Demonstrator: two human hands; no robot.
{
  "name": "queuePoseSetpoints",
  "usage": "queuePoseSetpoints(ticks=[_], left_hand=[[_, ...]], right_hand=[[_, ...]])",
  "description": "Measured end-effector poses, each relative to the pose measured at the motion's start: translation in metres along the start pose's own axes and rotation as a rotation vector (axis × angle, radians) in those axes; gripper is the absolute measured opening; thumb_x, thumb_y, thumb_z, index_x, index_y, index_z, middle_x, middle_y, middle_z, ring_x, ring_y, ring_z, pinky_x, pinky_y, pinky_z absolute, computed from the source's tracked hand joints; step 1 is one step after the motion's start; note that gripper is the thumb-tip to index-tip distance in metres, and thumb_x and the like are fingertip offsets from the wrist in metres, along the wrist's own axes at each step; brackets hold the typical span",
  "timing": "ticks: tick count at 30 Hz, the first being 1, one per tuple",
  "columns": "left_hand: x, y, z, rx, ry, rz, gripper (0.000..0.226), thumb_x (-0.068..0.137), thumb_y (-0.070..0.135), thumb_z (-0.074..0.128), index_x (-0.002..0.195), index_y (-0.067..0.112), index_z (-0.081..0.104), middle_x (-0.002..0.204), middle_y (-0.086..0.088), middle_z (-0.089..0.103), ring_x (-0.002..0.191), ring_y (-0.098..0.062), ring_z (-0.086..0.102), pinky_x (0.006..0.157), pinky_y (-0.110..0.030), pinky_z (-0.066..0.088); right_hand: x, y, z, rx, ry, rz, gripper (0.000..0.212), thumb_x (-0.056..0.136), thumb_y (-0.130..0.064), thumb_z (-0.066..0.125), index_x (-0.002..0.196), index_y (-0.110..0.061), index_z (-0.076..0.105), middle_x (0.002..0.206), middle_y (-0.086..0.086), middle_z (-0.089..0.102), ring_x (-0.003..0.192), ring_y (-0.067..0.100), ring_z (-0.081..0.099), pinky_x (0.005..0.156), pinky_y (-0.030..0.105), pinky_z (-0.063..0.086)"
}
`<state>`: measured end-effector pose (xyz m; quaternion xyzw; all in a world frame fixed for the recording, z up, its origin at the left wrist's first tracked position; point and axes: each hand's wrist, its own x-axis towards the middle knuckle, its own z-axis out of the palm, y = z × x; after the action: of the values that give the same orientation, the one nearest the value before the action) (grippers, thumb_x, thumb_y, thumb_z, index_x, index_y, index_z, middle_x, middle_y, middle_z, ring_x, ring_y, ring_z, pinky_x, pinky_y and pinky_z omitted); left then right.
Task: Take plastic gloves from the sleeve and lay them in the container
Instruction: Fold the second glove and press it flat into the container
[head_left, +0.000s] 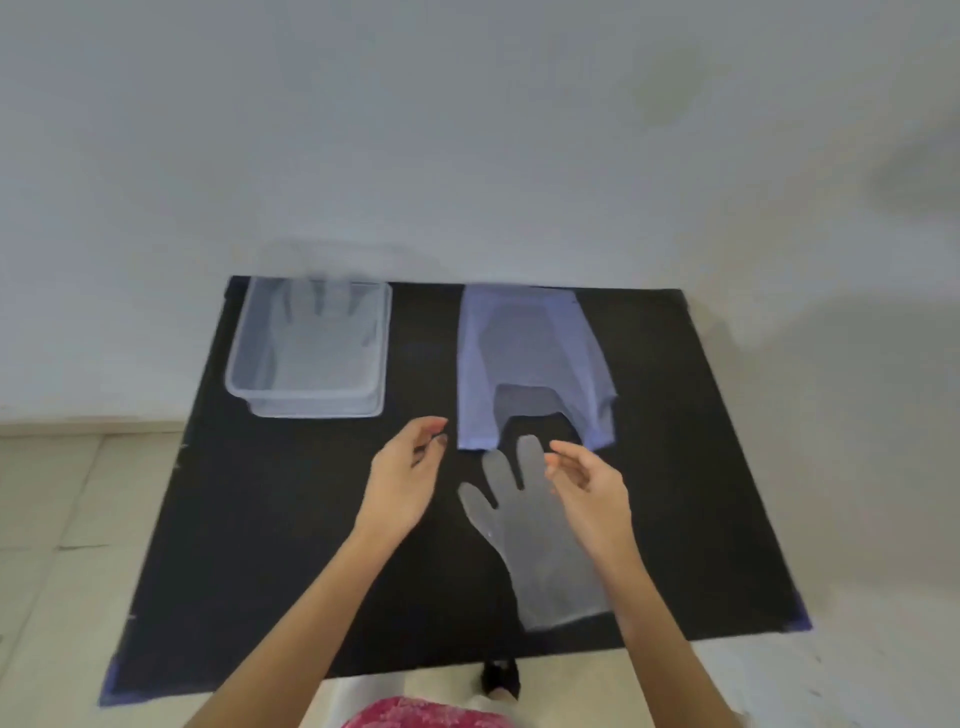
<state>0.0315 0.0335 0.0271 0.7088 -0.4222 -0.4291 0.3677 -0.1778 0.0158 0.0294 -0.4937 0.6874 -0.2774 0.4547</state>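
A clear plastic glove lies flat on the black table, fingers pointing away from me, just below the mouth of the blue glove sleeve. My right hand hovers over the glove's right side with fingers apart, holding nothing. My left hand hangs left of the glove, fingers loosely curled and empty. At the far left stands the clear plastic container, with at least one glove lying flat inside it.
The black table top has blue tape at its near corners. A pale wall rises behind it and tiled floor shows on the left. A pink garment and a foot show at the bottom edge.
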Motion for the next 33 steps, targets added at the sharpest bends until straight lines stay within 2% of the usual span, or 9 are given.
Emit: queuePoseSetpoints(ticks=[4,7,12,14,16,21,25,29,33], left_hand=[[-0.038,-0.017,0.057,-0.037,0.009,-0.169,0.024,0.096,0.018,0.051,0.114,0.019,0.065,0.112,0.004,0.067,0.106,-0.012,0.061,0.095,-0.028,0.045],[-0.067,-0.031,0.102,-0.103,0.051,-0.314,0.019,0.095,0.017,0.051,0.105,0.022,0.066,0.108,0.002,0.067,0.105,-0.018,0.061,0.098,-0.038,0.047],[-0.100,-0.054,0.147,-0.234,0.137,-0.569,0.033,0.092,0.016,0.053,0.125,0.010,0.057,0.119,-0.009,0.063,0.110,-0.026,0.058,0.101,-0.045,0.046],[-0.107,-0.061,0.160,-0.297,0.158,-0.650,0.035,0.091,0.013,0.054,0.126,0.008,0.056,0.119,-0.012,0.063,0.111,-0.028,0.058,0.102,-0.047,0.046],[-0.109,-0.067,0.170,-0.336,0.190,-0.717,0.035,0.089,0.010,0.055,0.123,0.005,0.057,0.110,-0.012,0.066,0.105,-0.029,0.062,0.099,-0.047,0.048],[-0.108,-0.063,0.185,-0.393,0.321,-0.793,0.027,0.086,0.009,0.065,0.112,0.005,0.061,0.081,-0.007,0.068,0.091,-0.027,0.067,0.093,-0.046,0.052],[-0.107,-0.053,0.191,-0.361,0.332,-0.779,0.019,0.084,0.005,0.068,0.102,0.008,0.064,0.077,-0.008,0.068,0.081,-0.024,0.068,0.083,-0.040,0.057],[-0.107,-0.048,0.188,-0.349,0.344,-0.754,0.008,0.085,0.001,0.065,0.089,0.008,0.067,0.078,-0.011,0.070,0.072,-0.021,0.066,0.062,-0.025,0.052],[-0.110,-0.045,0.179,-0.352,0.351,-0.729,0.007,0.086,0.001,0.064,0.091,0.004,0.067,0.080,-0.013,0.071,0.070,-0.022,0.066,0.071,-0.031,0.055]], right_hand=[[-0.007,0.053,-0.051,-0.088,0.014,0.113,0.027,0.088,-0.016,0.062,0.114,-0.015,0.066,0.106,0.000,0.070,0.097,0.012,0.065,0.085,0.024,0.047],[-0.013,0.090,-0.078,-0.167,0.003,0.216,0.028,0.089,-0.012,0.061,0.117,-0.011,0.064,0.112,0.005,0.068,0.104,0.020,0.063,0.087,0.026,0.045],[-0.016,0.129,-0.086,-0.216,-0.023,0.345,0.033,0.088,-0.010,0.063,0.121,-0.009,0.061,0.117,0.009,0.067,0.108,0.023,0.061,0.094,0.032,0.047],[-0.015,0.137,-0.086,-0.188,-0.018,0.373,0.032,0.088,-0.010,0.064,0.119,-0.007,0.062,0.115,0.010,0.068,0.106,0.023,0.062,0.091,0.031,0.047],[-0.016,0.139,-0.086,-0.148,-0.013,0.387,0.030,0.087,-0.012,0.065,0.116,-0.006,0.064,0.109,0.010,0.070,0.101,0.023,0.064,0.083,0.026,0.046],[-0.013,0.141,-0.082,-0.107,-0.020,0.364,0.023,0.083,-0.022,0.071,0.100,-0.008,0.071,0.089,0.007,0.074,0.084,0.019,0.067,0.074,0.026,0.047],[-0.010,0.139,-0.079,-0.081,-0.049,0.391,0.015,0.080,-0.026,0.074,0.087,-0.012,0.072,0.084,0.005,0.073,0.082,0.021,0.067,0.078,0.032,0.053],[-0.008,0.135,-0.083,-0.022,-0.068,0.417,0.011,0.081,-0.021,0.073,0.073,-0.015,0.069,0.080,0.006,0.070,0.079,0.020,0.065,0.071,0.030,0.051],[-0.007,0.130,-0.089,0.047,-0.088,0.429,0.007,0.077,-0.014,0.075,0.079,-0.015,0.068,0.083,0.006,0.071,0.083,0.020,0.067,0.074,0.030,0.053]])
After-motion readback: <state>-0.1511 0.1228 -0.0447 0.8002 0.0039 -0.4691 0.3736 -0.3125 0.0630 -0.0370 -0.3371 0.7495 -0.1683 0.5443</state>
